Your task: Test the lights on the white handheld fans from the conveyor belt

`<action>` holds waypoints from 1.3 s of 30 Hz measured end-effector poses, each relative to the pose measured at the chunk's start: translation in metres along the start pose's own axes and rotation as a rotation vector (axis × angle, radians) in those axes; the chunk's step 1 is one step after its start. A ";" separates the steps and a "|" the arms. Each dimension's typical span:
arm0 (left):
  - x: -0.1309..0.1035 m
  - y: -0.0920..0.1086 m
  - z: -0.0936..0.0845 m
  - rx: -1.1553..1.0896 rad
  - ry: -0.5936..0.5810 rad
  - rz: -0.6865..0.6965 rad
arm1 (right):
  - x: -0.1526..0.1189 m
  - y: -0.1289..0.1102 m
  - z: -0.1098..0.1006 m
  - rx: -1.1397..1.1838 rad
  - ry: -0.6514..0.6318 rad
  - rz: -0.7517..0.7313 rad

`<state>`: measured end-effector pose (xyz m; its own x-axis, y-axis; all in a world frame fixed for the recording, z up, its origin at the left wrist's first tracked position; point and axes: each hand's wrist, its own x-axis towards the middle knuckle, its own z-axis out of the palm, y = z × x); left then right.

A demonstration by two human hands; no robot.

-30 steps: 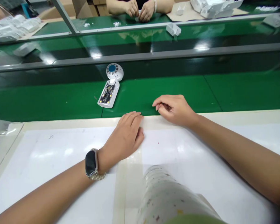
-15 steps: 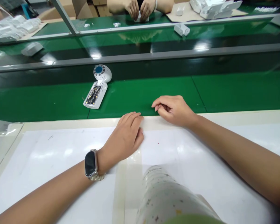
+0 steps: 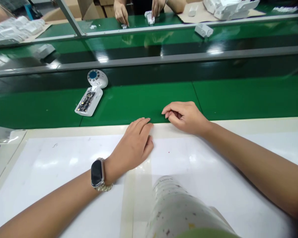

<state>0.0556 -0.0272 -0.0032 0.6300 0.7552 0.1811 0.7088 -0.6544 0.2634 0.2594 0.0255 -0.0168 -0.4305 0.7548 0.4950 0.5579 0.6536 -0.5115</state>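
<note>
My left hand (image 3: 136, 143) lies palm down across the edge of the white worktable (image 3: 64, 178), fingers stretched out and holding nothing. A watch (image 3: 97, 173) is on that wrist. To its right, my right hand (image 3: 183, 115) rests at the belt's edge with the fingers curled in and nothing visible in them. On the green conveyor belt (image 3: 139, 102), left of both hands and apart from them, lies a white device (image 3: 90, 99). It has a round head with a blue centre and a rectangular body showing a dark circuit board.
Across a metal rail (image 3: 149, 60) runs a second belt carrying white housings (image 3: 203, 30). Behind it a co-worker's hands (image 3: 121, 15) handle a small white part (image 3: 149, 18). White housings are piled at far left (image 3: 17, 29) and far right (image 3: 228, 8).
The white device has moved left along the near belt, while housings on the far belt have shifted right. The co-worker's hands have parted. My hands stay in place.
</note>
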 end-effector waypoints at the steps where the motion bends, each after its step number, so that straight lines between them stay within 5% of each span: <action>1: 0.000 0.000 0.000 0.001 0.003 0.000 | 0.000 0.000 0.000 0.001 -0.001 0.001; 39: -0.001 -0.001 0.000 0.000 0.000 -0.001 | 0.000 0.000 0.001 0.006 0.001 -0.018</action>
<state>0.0544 -0.0278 -0.0039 0.6297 0.7556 0.1805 0.7092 -0.6539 0.2634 0.2589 0.0255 -0.0179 -0.4402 0.7428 0.5046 0.5460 0.6675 -0.5063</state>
